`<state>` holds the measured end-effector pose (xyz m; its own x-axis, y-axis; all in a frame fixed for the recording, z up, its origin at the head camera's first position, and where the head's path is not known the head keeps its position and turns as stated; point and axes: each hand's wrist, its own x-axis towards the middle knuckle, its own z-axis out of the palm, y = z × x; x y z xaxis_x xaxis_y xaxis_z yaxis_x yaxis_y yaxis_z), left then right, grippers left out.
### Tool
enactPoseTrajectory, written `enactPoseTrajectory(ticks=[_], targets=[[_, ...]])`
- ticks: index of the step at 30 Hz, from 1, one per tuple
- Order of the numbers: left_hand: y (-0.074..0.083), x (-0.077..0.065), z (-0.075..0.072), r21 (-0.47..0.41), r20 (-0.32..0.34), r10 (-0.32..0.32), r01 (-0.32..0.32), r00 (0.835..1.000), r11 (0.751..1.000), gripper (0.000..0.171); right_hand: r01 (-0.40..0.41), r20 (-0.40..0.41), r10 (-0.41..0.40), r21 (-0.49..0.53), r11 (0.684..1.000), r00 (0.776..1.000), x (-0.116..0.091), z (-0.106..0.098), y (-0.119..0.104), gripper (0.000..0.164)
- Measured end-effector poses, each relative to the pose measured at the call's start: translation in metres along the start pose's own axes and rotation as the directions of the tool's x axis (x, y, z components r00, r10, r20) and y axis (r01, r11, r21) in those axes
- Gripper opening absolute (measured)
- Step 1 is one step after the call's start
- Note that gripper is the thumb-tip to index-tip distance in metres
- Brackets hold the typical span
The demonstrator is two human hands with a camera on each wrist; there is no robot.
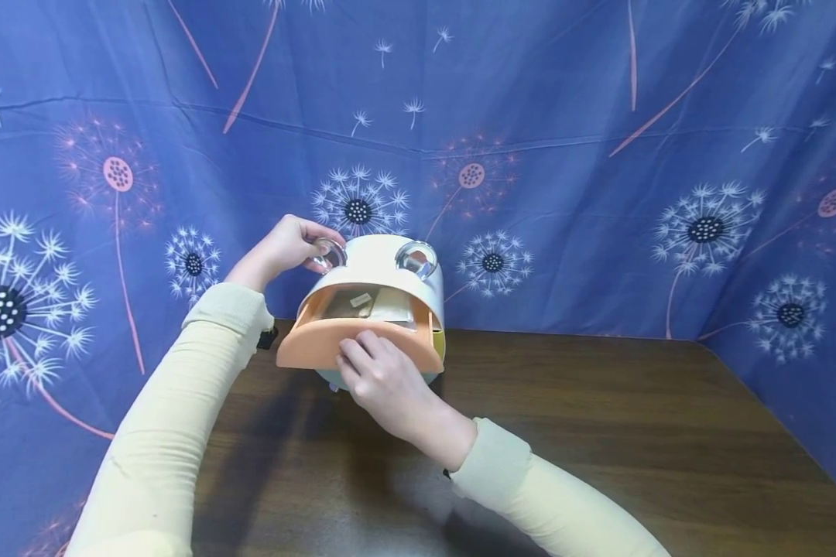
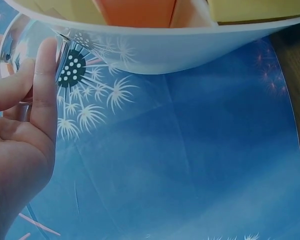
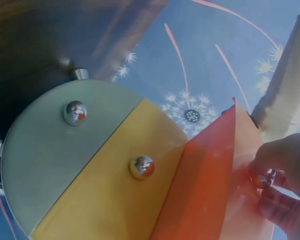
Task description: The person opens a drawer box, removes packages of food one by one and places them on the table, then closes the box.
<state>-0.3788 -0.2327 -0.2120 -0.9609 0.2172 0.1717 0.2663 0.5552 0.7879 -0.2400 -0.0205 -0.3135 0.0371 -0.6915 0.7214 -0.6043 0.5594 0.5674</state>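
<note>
My right hand (image 1: 383, 379)'s got the shiny knob (image 3: 266, 179) pinched, left hand (image 1: 282, 249)'s gripping a silver ring (image 1: 337, 255) up top. Orange drawer (image 1: 320, 344)'s sticking out of the rounded cabinet (image 1: 376, 251), near the wood table (image 1: 599, 418)'s back edge.

The cabinet shell (image 1: 372, 254) is white, its ring handles (image 1: 429, 259) mirror-bright silver. The top drawer (image 1: 316, 346) is peach orange, the middle drawer (image 3: 110, 185) mustard yellow and the bottom drawer (image 3: 55, 137) muted grey-green, each with a silver ball knob (image 3: 75, 113). Both sleeves (image 1: 160, 433) are pale yellow. The tabletop (image 1: 599, 402) shows dark brown wood grain. The blue cloth (image 1: 571, 232) carries white dandelions (image 1: 358, 211) with white-dotted black centres, and coral-pink dandelions (image 1: 118, 174) with matching stems.
</note>
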Motion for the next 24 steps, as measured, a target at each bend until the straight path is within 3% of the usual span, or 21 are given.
enactPoseTrajectory(ticks=[16,24], targets=[[0.009,-0.003,-0.008,-0.03,0.104,-0.002,0.006,0.995,1.0,0.03,0.029,0.01,-0.029,-0.011,1.0,1.0,-0.001,-0.01,-0.005,0.016],[0.013,-0.002,-0.008,-0.055,0.111,0.001,0.005,0.994,0.998,0.034,0.018,0.028,-0.018,-0.021,1.0,0.999,-0.001,-0.014,-0.009,0.016]])
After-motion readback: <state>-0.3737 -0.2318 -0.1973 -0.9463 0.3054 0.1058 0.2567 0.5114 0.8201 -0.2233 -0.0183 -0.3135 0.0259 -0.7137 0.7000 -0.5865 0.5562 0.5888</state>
